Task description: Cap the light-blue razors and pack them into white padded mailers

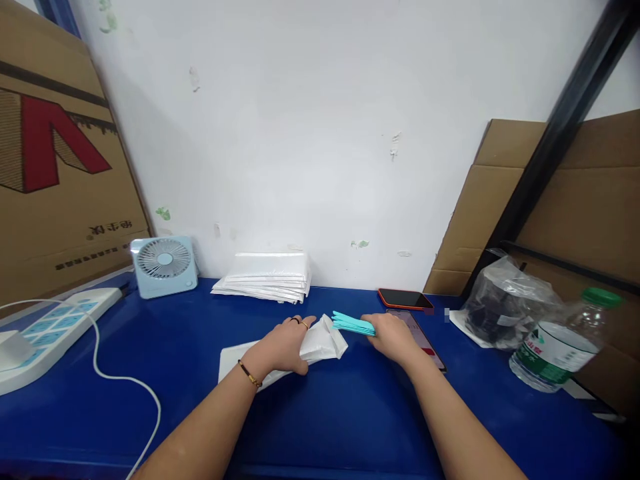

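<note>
My left hand (284,345) grips a white padded envelope (320,343) lying on the blue table (350,413), holding its open end up toward the right. My right hand (393,335) is closed on a thin stack of turquoise flat items (353,323), whose tips sit at the envelope's mouth. A gold bracelet is on my left wrist and rings are on its fingers.
A stack of white envelopes (265,277) lies by the wall. A small blue fan (164,265), a power strip (55,323) and a white cable (107,373) are at left. Two phones (405,299), a plastic bag (503,303) and a water bottle (565,347) are at right.
</note>
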Demonstrator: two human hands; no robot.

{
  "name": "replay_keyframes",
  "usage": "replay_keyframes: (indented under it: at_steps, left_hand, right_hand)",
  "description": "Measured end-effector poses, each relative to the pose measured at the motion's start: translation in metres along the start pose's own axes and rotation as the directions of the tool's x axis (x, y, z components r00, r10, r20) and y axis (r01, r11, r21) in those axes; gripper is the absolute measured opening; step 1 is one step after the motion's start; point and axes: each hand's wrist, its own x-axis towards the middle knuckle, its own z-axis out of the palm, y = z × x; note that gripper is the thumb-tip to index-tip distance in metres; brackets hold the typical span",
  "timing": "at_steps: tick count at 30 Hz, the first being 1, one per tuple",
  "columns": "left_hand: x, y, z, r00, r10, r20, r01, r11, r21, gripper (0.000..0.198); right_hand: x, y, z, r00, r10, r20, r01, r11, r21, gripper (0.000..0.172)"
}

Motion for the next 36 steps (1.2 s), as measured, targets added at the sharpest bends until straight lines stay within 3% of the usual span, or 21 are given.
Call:
replay_keyframes:
  at_steps: [3,8,21,26,31,36]
  left_hand:
    - [0.001,-0.006,-0.009,0.997,0.063,-0.050,-0.068,0.990,-0.126,0.096]
    - [-0.002,-0.007,-0.021,0.990,0.068,-0.126,-0.097,0.964,-0.246,0.092]
    - [0.002,-0.012,-0.014,0.981,0.161,-0.112,-0.190,0.921,-0.341,0.089]
    - [0.000,-0.005,-0.015,0.955,0.266,-0.129,-0.294,0.899,-0.324,0.089]
    - [0.008,0.005,-0.002,0.942,0.319,-0.105,-0.336,0.901,-0.276,0.089]
    - [0.015,0.011,0.008,0.963,0.234,-0.135,-0.251,0.959,-0.130,0.099]
  right_hand:
    - [0.000,-0.002,0.000,1.000,-0.003,-0.011,0.002,0.999,-0.046,0.016]
    - [0.002,-0.002,0.000,1.000,-0.006,-0.003,0.005,0.994,-0.105,0.018]
    - [-0.004,-0.024,-0.014,0.982,-0.151,-0.111,0.127,0.972,-0.195,0.020]
    - [-0.002,-0.025,-0.012,0.979,-0.195,-0.051,0.183,0.966,-0.185,0.020]
    - [0.000,-0.042,-0.009,0.969,-0.247,-0.014,0.241,0.953,-0.184,0.018]
    - [-0.001,-0.056,0.001,0.973,-0.229,-0.011,0.226,0.969,-0.102,0.048]
